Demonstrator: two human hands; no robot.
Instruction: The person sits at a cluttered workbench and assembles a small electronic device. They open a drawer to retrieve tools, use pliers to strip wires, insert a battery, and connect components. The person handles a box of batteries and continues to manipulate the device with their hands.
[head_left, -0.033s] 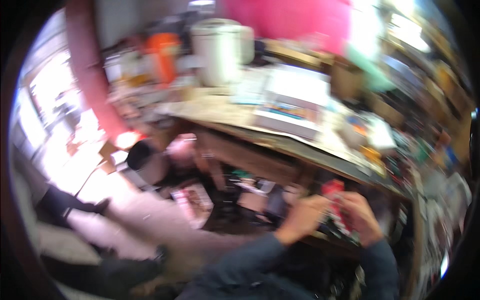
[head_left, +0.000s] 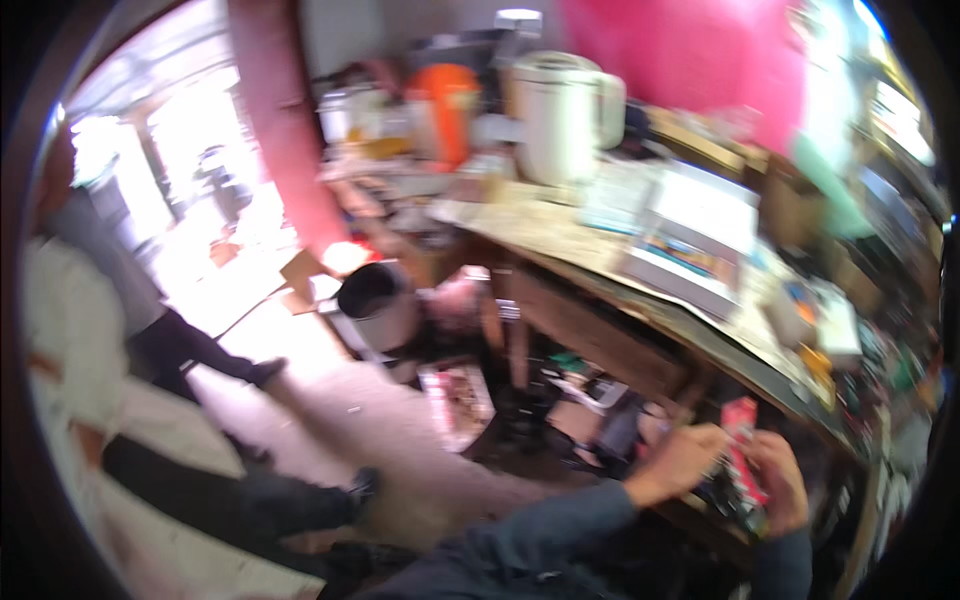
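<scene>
My left hand (head_left: 682,465) and my right hand (head_left: 782,484) are close together, just off the front edge of the workbench. Between them is a small, narrow red packet (head_left: 741,428) with some white on it. Fingers of both hands are closed on it, the left at its side and the right round its other side. Blur hides the packet's details and whether it has been torn. Below my hands, the space under the bench is dark.
On the workbench (head_left: 500,222) stand a white lidded jug (head_left: 556,125), an orange container (head_left: 447,115) and a white box (head_left: 700,212). A bucket (head_left: 385,322) and an open carton (head_left: 457,408) sit on the floor. Two people stand at left, the nearer in a light shirt (head_left: 75,330).
My view has swung left, so the bench and its things appear farther right. More of the two people shows at left. Both hands keep hold of the red packet.
</scene>
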